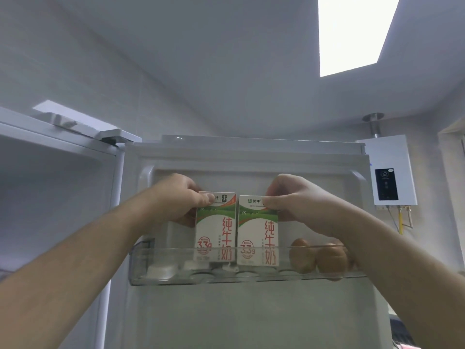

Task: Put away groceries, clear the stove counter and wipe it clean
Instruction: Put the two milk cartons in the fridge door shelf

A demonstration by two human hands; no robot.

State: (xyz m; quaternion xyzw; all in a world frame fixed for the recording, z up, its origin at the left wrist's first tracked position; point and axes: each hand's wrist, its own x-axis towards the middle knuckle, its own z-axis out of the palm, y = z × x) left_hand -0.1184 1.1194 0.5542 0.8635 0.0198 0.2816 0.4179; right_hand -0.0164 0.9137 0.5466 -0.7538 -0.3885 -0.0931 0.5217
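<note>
On the clear plastic door shelf (pixel 171 275) of the open white fridge door (pixel 251 318), two white, green and red milk cartons are held upright, side by side. The left carton (pixel 216 230) is pinched at its top by the left grip (pixel 176 197), the right carton (pixel 258 233) by the right grip (pixel 294 200). Each is best seated flat before release, clear of the brown eggs (pixel 329 258) just beside. A white wall water heater (pixel 392 172) is mounted beyond, under a bright ceiling panel (pixel 352 34).
</note>
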